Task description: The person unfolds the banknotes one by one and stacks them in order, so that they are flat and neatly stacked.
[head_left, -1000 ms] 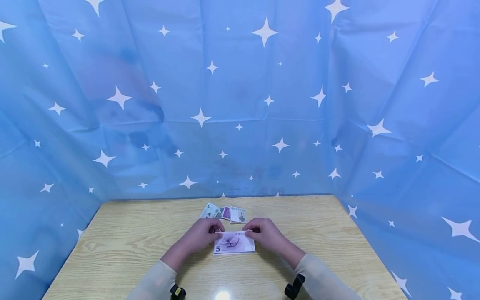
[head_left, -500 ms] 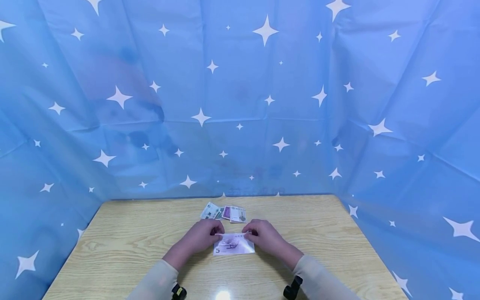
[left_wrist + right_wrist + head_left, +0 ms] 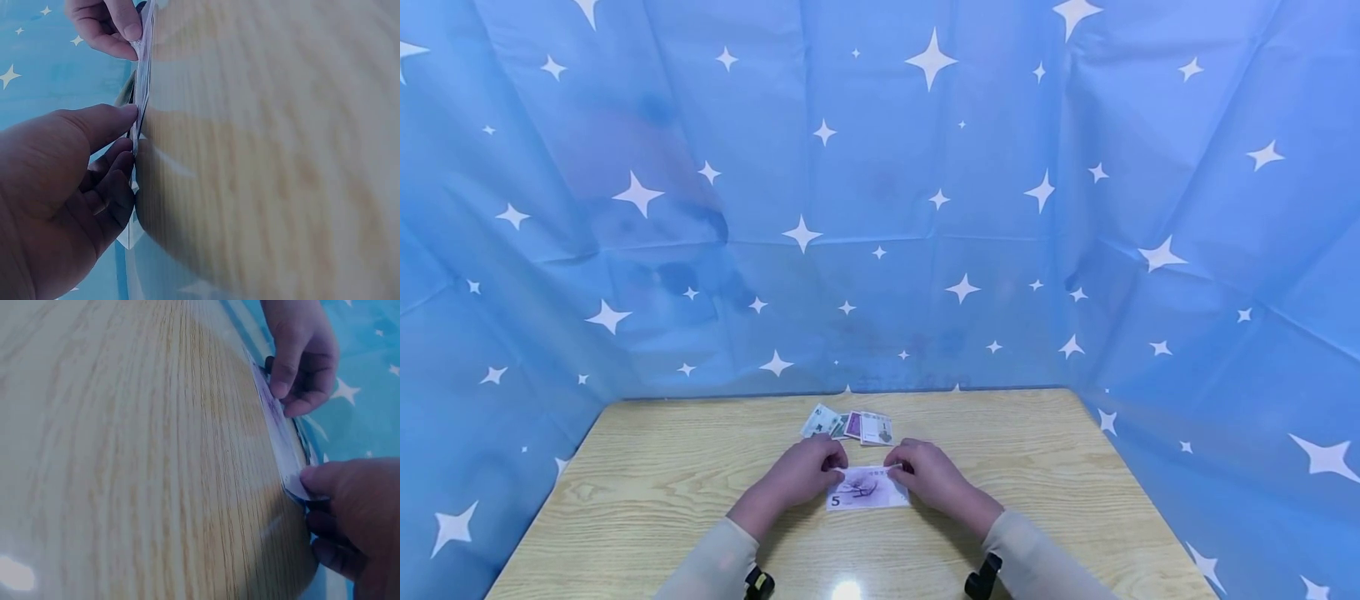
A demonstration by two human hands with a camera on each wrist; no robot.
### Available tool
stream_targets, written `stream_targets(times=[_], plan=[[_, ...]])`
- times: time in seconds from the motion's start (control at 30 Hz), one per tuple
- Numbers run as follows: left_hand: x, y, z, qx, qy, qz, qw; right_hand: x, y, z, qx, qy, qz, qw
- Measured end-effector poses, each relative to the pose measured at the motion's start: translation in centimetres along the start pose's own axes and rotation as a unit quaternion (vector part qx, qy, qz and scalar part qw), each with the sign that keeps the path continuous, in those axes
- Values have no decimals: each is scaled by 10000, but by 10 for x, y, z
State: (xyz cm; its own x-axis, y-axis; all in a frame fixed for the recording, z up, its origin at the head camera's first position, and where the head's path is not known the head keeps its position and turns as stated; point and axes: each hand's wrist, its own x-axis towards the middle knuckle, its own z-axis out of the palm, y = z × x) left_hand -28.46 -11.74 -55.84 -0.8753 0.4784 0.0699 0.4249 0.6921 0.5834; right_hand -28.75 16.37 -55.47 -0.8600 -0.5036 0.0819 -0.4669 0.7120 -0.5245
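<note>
A purple banknote (image 3: 867,488) marked 5, with a tree print, lies close over the table in front of the person. My left hand (image 3: 807,472) pinches its far left corner between thumb and curled fingers. At the far right corner, my right hand (image 3: 934,477) grips it the same way. Seen edge-on in the left wrist view, the note (image 3: 144,69) shows as a thin strip of layered edges, with my left thumb (image 3: 119,122) on its near face. In the right wrist view my right thumb (image 3: 320,478) presses on the note's near corner.
Beyond the hands, several overlapping banknotes lie fanned out, including a pale green one (image 3: 820,420) and a whitish one marked 1 (image 3: 876,429). The wooden table (image 3: 655,492) ends at a blue star-printed curtain (image 3: 880,317).
The purple note's far edge has come slightly nearer the person, and the second edge that showed below it is now covered. Both hands keep their hold and have barely shifted.
</note>
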Motion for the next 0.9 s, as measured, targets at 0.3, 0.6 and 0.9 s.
stream_targets(times=[0.3, 0.6, 0.9], plan=[[2, -3, 1, 4, 23, 26, 10000, -1, 1, 2, -162, 143, -154, 9996], [2, -4, 0, -80, -10, 25, 10000, 1, 3, 3, -45, 217, -245, 9995], [2, -2, -1, -86, -35, 24, 10000, 0, 2, 3, 80, 212, -221, 9995]])
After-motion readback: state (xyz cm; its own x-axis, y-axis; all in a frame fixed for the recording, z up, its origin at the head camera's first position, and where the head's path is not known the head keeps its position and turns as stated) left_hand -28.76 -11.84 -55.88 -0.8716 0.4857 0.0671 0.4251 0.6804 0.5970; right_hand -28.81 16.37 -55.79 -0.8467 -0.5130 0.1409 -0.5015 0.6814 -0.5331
